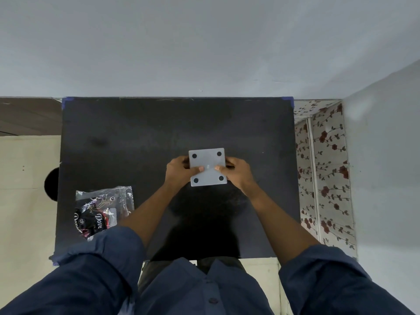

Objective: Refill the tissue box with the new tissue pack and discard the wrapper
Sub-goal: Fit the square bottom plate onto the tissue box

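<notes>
A square grey tissue box (207, 161) is held upside down over the middle of the black table (136, 133), its base with round black feet at the corners facing me. My left hand (179, 170) grips its left side and my right hand (236, 172) grips its right side, both thumbs pressing on the base. A crumpled clear and black tissue wrapper (102, 210) lies flat at the table's front left, apart from both hands. The tissues themselves are not visible.
A grey wall runs along the table's far edge. A floral-patterned surface (325, 178) stands right of the table. A cream surface (25, 178) with a dark round object (51, 184) lies to the left.
</notes>
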